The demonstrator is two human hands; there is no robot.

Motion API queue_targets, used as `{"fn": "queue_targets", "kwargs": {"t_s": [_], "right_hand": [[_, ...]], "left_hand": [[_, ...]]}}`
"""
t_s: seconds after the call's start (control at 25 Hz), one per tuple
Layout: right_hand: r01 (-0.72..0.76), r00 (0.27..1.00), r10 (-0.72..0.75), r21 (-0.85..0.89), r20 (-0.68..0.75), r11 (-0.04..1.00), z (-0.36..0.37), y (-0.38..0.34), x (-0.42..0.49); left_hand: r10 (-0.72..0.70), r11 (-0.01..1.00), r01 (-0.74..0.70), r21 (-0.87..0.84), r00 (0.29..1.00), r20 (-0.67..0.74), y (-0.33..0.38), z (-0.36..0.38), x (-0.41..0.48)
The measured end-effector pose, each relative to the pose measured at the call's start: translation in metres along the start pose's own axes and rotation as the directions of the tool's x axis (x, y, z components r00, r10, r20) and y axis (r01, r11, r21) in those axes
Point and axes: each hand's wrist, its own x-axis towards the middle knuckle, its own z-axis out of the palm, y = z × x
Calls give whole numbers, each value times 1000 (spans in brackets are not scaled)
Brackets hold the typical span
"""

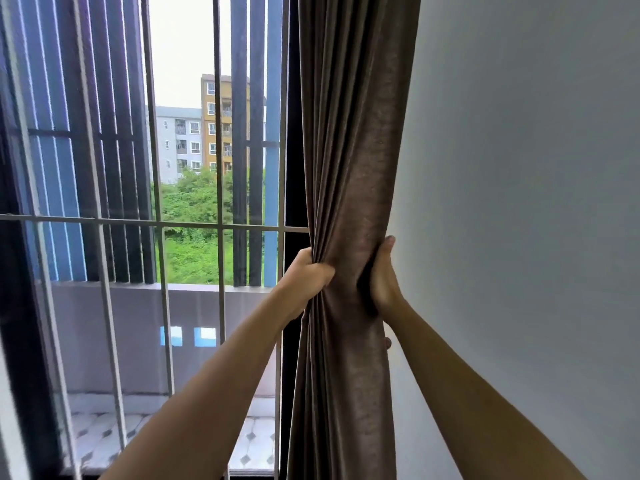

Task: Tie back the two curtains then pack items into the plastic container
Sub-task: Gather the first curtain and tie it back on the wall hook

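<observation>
head | left hand (pixel 308 275) fingers curled, pinching folds at 9 o'clock of curtain (pixel 356 150) | right hand (pixel 382 277) wraps 3 o'clock edge, fingers hidden behind | curtain bunched against wall (pixel 519 168) | advice: squeeze into 1 tight bundle before tying

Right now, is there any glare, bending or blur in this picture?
Head view: the sky is blown out white; the window bars bow toward the left edge, wide-angle distortion; the curtain, left hand and right hand are sharp; no glare on the wall.
</observation>
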Motion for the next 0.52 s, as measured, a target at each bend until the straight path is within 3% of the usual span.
{"fn": "queue_targets", "kwargs": {"t_s": [0.28, 0.52], "right_hand": [[-180, 975, 153, 162, 162, 970, 1, -7, 18], [-246, 963, 219, 184, 154, 952, 5, -2, 24]], "left_hand": [[-146, 972, 149, -179, 989, 28, -10, -10, 29], [-220, 966, 231, -118, 970, 99, -9, -20, 41]]}}
